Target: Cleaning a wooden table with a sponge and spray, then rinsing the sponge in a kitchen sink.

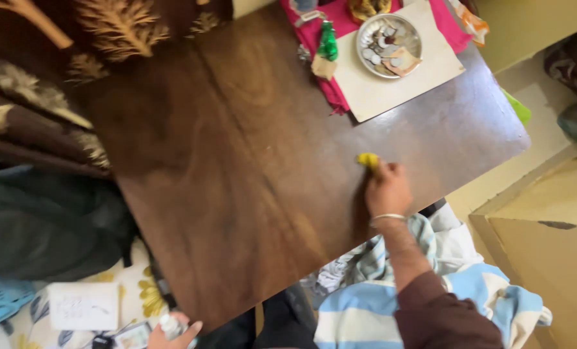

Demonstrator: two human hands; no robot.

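— Yellow cloth (368, 159) is where on the wooden table (236, 161)?
— At 11 o'clock from the right hand (386, 190), under its fingertips; the hand is closed on it.
— And the left hand (172, 333)?
— Far away at 7 o'clock, at the table edge, curled around a small white bottle (169, 324). The right hand is much nearer. Metal plate (388, 36) lies at 12 o'clock, well apart.
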